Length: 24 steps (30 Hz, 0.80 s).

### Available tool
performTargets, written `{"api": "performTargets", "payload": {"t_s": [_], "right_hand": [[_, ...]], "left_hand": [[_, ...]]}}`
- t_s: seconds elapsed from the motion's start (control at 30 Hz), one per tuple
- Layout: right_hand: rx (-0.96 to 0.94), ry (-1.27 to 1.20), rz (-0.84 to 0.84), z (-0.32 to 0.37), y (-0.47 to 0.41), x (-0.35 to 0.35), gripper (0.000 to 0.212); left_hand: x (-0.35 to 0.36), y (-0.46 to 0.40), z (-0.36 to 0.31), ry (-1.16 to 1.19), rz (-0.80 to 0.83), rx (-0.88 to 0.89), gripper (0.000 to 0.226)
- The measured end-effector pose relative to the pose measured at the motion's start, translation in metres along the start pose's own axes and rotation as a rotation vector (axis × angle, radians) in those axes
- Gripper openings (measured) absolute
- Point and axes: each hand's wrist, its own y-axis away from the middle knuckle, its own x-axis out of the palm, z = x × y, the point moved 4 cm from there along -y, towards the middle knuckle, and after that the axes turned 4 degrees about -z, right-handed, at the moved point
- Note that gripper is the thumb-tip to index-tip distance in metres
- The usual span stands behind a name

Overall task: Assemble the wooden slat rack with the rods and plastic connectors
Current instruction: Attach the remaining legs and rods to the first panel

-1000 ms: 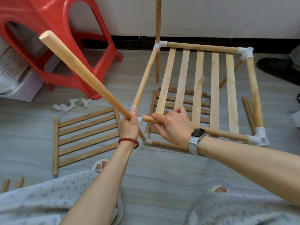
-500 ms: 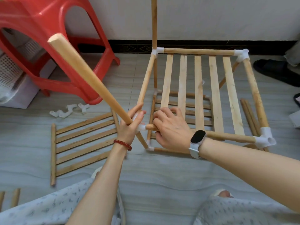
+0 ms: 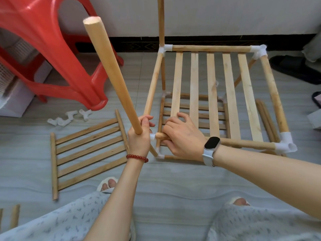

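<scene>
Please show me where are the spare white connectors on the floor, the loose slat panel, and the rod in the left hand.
spare white connectors (image 3: 68, 117): head view, middle piece
loose slat panel (image 3: 88, 152): head view, a middle slat
rod (image 3: 111, 72): head view, mid-shaft

Both forearms are bare, with no sleeves in view. The left hand has a bracelet of round dark red beads at the wrist. The right hand has a watch at the wrist: a black, oblong, rounded face on a pale grey-white strap. The lap is covered by light grey-blue cloth with a small scattered dark print, over both knees. Bare toes show in white open-toed slippers, one beside each knee
</scene>
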Motion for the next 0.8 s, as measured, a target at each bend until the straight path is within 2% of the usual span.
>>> {"api": "performTargets", "payload": {"t_s": [0.33,0.47,0.57,0.67,0.73,0.8], "right_hand": [[-0.004,-0.029,0.023,-0.003,-0.002,0.001,0.025],[-0.016,-0.031,0.013,-0.003,0.001,0.001,0.026],[-0.012,-0.029,0.018,-0.002,0.002,0.000,0.027],[-0.013,-0.024,0.028,0.001,0.003,-0.001,0.026],[-0.024,-0.021,0.027,0.003,0.005,0.000,0.026],[-0.043,-0.015,-0.038,0.004,0.006,-0.002,0.024]], "left_hand": [[-0.006,-0.006,-0.009,-0.124,0.151,0.026,0.016],[-0.014,-0.008,-0.018,-0.113,0.100,0.105,0.026],[-0.011,-0.001,-0.021,-0.010,0.091,0.119,0.014],[-0.004,0.009,-0.014,0.074,-0.038,0.027,0.017],[0.001,0.012,-0.007,0.091,-0.131,-0.055,0.028],[0.004,0.013,-0.006,0.078,-0.145,-0.048,0.036]]}}
